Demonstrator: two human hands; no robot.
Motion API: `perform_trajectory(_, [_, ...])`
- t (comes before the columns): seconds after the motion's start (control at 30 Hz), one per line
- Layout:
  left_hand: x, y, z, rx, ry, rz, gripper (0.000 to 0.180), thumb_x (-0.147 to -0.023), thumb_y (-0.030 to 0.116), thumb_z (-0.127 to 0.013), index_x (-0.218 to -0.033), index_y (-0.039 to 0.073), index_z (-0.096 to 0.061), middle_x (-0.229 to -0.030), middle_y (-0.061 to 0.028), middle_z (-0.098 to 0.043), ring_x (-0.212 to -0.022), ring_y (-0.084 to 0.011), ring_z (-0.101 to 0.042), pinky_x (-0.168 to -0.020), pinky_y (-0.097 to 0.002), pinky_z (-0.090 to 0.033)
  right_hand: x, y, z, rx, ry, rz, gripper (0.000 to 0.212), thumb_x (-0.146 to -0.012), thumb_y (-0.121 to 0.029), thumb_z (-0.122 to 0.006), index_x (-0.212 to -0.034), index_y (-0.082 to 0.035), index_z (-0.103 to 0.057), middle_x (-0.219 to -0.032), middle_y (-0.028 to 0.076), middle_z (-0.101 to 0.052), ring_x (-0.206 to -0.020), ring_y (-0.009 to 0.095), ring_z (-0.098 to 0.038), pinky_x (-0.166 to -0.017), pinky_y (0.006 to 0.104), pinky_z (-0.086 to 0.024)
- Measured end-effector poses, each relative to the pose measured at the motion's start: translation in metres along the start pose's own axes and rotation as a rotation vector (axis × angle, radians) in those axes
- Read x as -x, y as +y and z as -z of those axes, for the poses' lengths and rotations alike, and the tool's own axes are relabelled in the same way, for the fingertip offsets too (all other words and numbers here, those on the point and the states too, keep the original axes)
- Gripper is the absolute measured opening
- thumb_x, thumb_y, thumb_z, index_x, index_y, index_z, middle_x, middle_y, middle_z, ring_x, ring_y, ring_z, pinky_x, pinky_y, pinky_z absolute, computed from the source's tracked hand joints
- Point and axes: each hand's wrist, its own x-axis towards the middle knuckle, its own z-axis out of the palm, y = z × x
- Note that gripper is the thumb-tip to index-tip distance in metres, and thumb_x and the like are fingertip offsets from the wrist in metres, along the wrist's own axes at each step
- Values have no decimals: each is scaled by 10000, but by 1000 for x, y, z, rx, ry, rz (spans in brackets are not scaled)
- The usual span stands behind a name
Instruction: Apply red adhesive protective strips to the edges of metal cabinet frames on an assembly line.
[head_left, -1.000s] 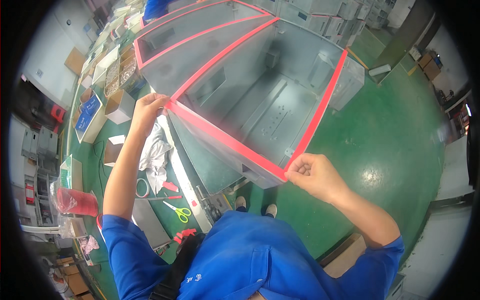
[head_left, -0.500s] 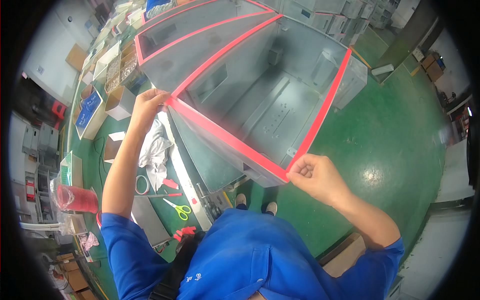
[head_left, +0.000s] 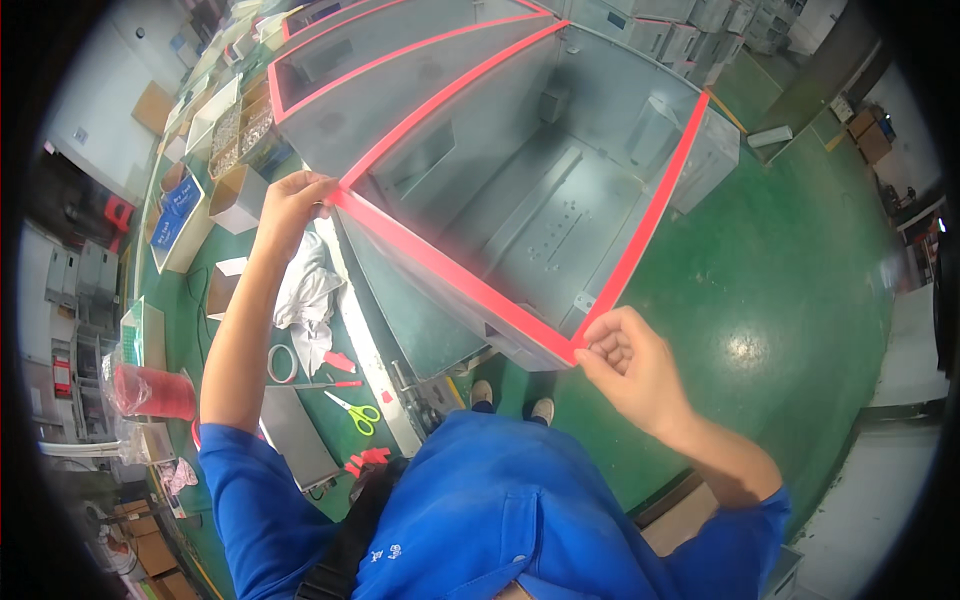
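Note:
A grey metal box point(head_left: 520, 210) with an open top stands before me, its rim edged with red tape point(head_left: 440, 262). At the rim's left near corner my left hand point(head_left: 295, 205) is closed, finger and thumb pinching the tape there. My right hand point(head_left: 635, 370) is at the right near corner, thumb and forefinger closed at the end of the tape. Its other fingers are loosely curled. Between the two hands the tape runs straight along the near edge. Left of the box, scissors point(head_left: 355, 412) with yellow-green handles lie on the green bench.
More red-edged grey boxes point(head_left: 350, 125) stand beyond. On the bench are a white cloth point(head_left: 312, 290), a tape ring point(head_left: 282, 364), red tape scraps point(head_left: 368, 460), a plastic-wrapped red roll point(head_left: 155, 394) and bins of small parts point(head_left: 240, 135). Grey metal cases point(head_left: 650, 40) are stacked behind.
My right hand has turned slightly, its fingers loosening and its forearm shifting left. The left hand stays at its corner. The view has shifted a little.

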Motion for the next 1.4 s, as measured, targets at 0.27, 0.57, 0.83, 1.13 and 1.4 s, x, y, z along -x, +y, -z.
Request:
perform_trajectory(0.27, [-1, 3, -1, -20, 2, 18, 168, -738, 94, -617, -816, -52, -592, -734, -70, -573, -599, -106, -489, -568, -207, -395, 14, 34, -14, 251, 332, 565, 238, -720, 46, -581, -948, 4, -528, -925, 122, -555, -703, 213, -575, -586, 295, -477])
perform_trajectory(0.57, [0, 6, 2, -82, 4, 24, 178, -735, 111, -631, -814, -45, -596, -703, -56, -564, -575, -97, -481, -549, -201, -382, 8, 45, -27, 703, 473, 962, 229, -677, -19, -569, -905, -8, -580, -929, 105, -569, -833, 228, -563, -669, 326, -459])
perform_trajectory(0.83, [-1, 9, -1, -152, 21, 4, 203, -721, 135, -653, -810, -44, -613, -696, -54, -583, -564, -89, -489, -542, -201, -380, 2, 43, -34, 780, 490, 1040, 156, -707, -9, -567, -862, 1, -579, -900, 117, -570, -828, 238, -563, -667, 326, -485])
perform_trajectory(1.13, [-3, 12, -2, -305, 82, -50, 234, -672, 165, -690, -779, -35, -632, -648, -66, -592, -500, -87, -461, -479, -227, -368, 6, 34, -39, 854, 510, 1010, 159, -699, -9, -560, -852, 29, -579, -889, 141, -557, -800, 257, -556, -643, 328, -487])
perform_trajectory(1.4, [-7, 7, 3, -351, 35, -28, 181, -683, 156, -686, -750, -9, -656, -639, -50, -593, -543, -86, -497, -483, -209, -368, 7, 33, -42, 862, 495, 967, 235, -683, 15, -541, -912, 46, -582, -908, 138, -538, -774, 276, -541, -651, 353, -461])
